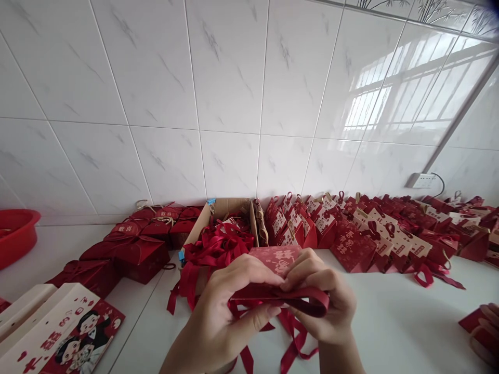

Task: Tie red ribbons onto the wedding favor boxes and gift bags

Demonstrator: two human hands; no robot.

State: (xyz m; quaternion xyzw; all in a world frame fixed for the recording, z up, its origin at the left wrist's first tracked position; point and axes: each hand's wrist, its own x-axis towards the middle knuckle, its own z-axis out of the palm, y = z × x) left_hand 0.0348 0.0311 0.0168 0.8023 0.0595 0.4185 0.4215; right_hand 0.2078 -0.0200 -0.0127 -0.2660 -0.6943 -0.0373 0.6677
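Low over the white counter, both my hands are closed on a red paper gift box (275,255) with pale printed characters. My left hand (224,311) grips its left side, thumb along the near edge. Fingers of my right hand (327,296) pinch at the middle, against the left fingertips. A red ribbon (322,304) makes a loop along the near edge, within the right hand. Loose ribbon ends (298,337) hang or lie below the hands; which piece they belong to is hidden. Just beyond stands an open cardboard carton (197,226) heaped with red ribbons (218,244).
Rows of red and cream gift boxes (380,241) line the wall on the right. Dark red boxes (142,254) are stacked at left, near printed cartons (74,332) and a red basin (17,236). Another person's hand (487,332) holds something red at the right edge.
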